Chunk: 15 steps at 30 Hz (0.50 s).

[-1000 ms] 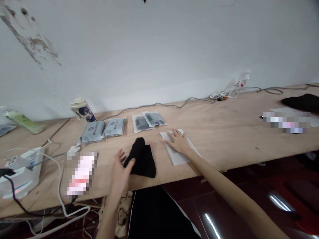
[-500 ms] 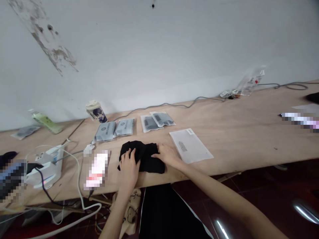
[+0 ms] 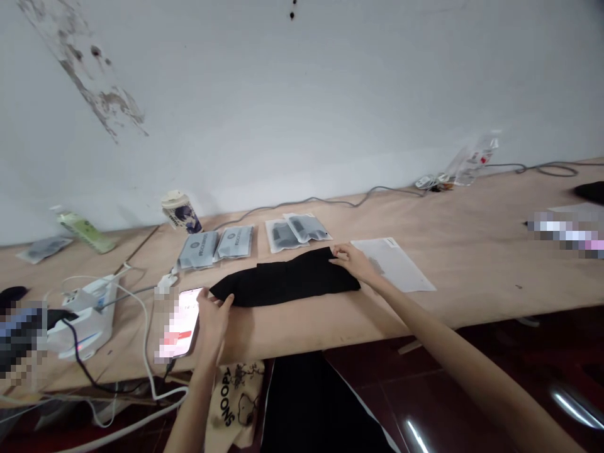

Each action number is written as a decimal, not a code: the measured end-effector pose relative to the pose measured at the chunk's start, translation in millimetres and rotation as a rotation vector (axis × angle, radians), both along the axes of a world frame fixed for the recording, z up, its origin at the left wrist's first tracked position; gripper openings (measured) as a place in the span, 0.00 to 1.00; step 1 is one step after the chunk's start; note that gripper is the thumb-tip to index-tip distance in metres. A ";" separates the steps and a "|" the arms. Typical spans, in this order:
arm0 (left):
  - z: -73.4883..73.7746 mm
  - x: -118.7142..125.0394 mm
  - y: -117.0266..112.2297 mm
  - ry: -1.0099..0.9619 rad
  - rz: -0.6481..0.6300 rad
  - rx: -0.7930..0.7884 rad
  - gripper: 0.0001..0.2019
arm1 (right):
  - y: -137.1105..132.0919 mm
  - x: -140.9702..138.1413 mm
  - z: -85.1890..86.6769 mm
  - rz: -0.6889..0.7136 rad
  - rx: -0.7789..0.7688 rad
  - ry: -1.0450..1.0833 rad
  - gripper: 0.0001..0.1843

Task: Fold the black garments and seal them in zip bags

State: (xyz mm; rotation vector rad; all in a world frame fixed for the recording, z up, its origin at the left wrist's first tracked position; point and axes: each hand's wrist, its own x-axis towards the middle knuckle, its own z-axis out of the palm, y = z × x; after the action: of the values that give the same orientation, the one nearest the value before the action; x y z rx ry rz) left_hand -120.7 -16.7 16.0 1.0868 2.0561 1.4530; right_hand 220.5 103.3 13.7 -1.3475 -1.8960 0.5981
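A long strip of folded black cloth (image 3: 283, 280) stretches between my hands above the table's front part; what kind of garment it is, I cannot tell. My left hand (image 3: 214, 314) pinches its left end, thumb toward the cloth, close beside a lit phone (image 3: 185, 321). At the other end, the fingers of my right hand (image 3: 353, 264) are closed on the upper right corner. A frosted plastic bag (image 3: 406, 264) lies flat behind and right of that hand, partly covered by it.
Behind the cloth lie two grey printed packets (image 3: 199, 250) and two frosted bags with dark contents (image 3: 306, 228). A lidded cup (image 3: 182, 212), a green bottle (image 3: 87, 231) and a white power strip (image 3: 92, 321) with cables stand left. A grey cord (image 3: 325, 200) runs along the wall.
The bunched black cloth has been drawn out into a long strip. My left hand moved left toward the phone, my right hand right and away from me. The flat frosted bag shifted right.
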 end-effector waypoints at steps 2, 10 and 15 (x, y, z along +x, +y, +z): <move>4.4 -1.3 -3.7 0.221 0.090 -0.007 0.36 | -11.7 -2.6 14.3 0.094 -0.028 0.116 0.05; 51.7 8.6 -19.8 0.247 0.128 0.336 0.17 | -98.5 32.6 41.9 0.815 -0.636 0.095 0.03; 80.9 29.9 -26.4 0.407 -0.128 0.360 0.14 | -106.3 40.4 30.5 0.835 -0.618 0.060 0.04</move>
State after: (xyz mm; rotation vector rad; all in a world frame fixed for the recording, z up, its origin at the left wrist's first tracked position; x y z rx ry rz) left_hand -90.9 -43.1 96.9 1.7505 1.9691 1.6859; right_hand 261.0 -3.0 44.2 -0.7750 -2.2885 1.7203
